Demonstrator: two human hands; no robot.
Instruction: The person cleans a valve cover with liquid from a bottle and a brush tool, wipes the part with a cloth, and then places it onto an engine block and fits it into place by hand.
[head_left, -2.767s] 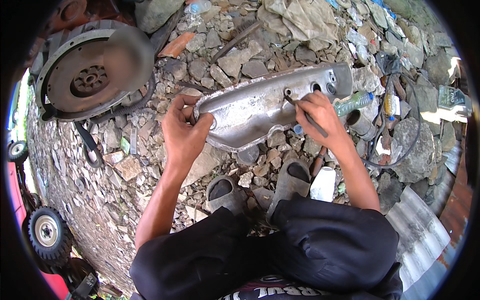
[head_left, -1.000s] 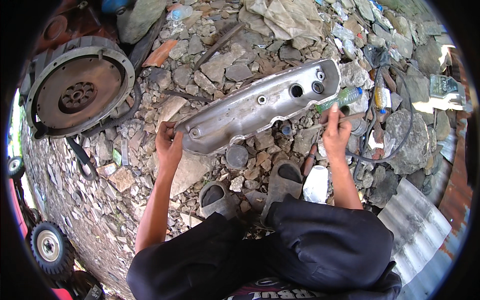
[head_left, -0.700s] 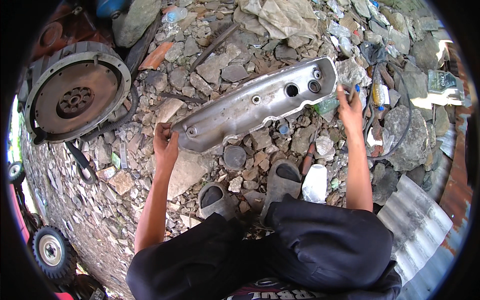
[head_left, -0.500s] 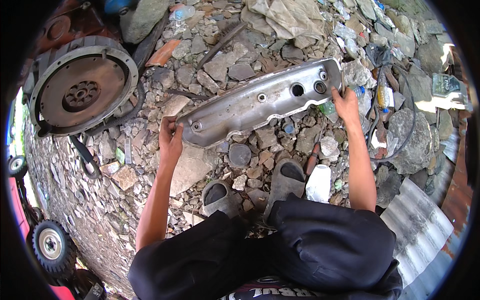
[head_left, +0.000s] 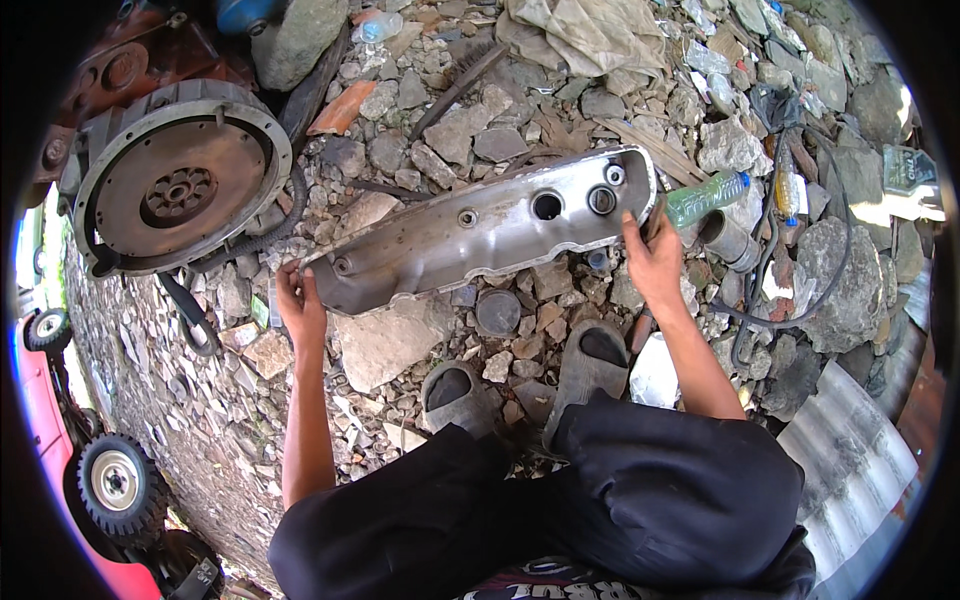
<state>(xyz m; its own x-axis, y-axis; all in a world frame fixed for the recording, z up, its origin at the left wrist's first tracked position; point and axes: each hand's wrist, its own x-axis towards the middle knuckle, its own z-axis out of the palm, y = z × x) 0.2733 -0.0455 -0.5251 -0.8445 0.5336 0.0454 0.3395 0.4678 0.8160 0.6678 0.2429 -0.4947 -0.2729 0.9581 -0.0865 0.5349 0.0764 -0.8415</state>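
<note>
Flywheel point(head_left: 222, 165) sits far left, then the left hand point(head_left: 302, 308) pinching 1 end of a metal cover point(head_left: 425, 248), hollow side up over the rubble point(head_left: 220, 420), right hand point(head_left: 657, 268) gripping its other end, green bottle point(head_left: 708, 198) just beyond. Looks like 2-handed steadying tbh; next move calls for supporting both ends.

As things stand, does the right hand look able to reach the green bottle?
Probably yes: the green bottle lies close beside the right hand, nothing visibly between, though that hand holds the metal cover and would likely need to let go.
</note>
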